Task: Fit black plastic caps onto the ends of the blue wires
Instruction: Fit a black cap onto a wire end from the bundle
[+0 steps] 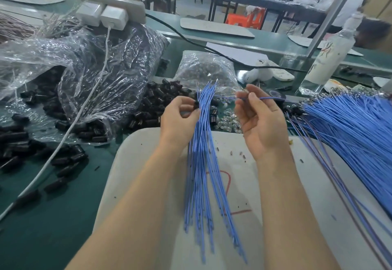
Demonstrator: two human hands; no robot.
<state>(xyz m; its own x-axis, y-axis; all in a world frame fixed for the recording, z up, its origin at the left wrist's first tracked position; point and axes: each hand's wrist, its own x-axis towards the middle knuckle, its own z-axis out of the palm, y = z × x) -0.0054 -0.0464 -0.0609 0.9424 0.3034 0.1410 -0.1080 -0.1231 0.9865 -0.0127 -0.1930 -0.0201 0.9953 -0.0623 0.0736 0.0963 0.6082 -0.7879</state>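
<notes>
My left hand [180, 119] grips a bundle of blue wires [203, 163] that hangs down over the white mat, and pinches a black plastic cap [196, 104] between thumb and fingertips. My right hand [256, 119] pinches a single blue wire [271, 98] near its metal-tipped end, which points left toward the cap. A gap separates the wire tip from the cap. Loose black caps [152, 108] lie heaped on the green table behind my left hand. A large sheaf of blue wires [347, 125] lies at the right.
Clear plastic bags [84, 61] of black caps spread across the left. A small bag of metal parts [205, 70] sits behind the hands. A white cable [70, 125] runs from a power strip [112, 8]. A bottle [326, 57] stands at the right. The white mat [148, 163] lies below my arms.
</notes>
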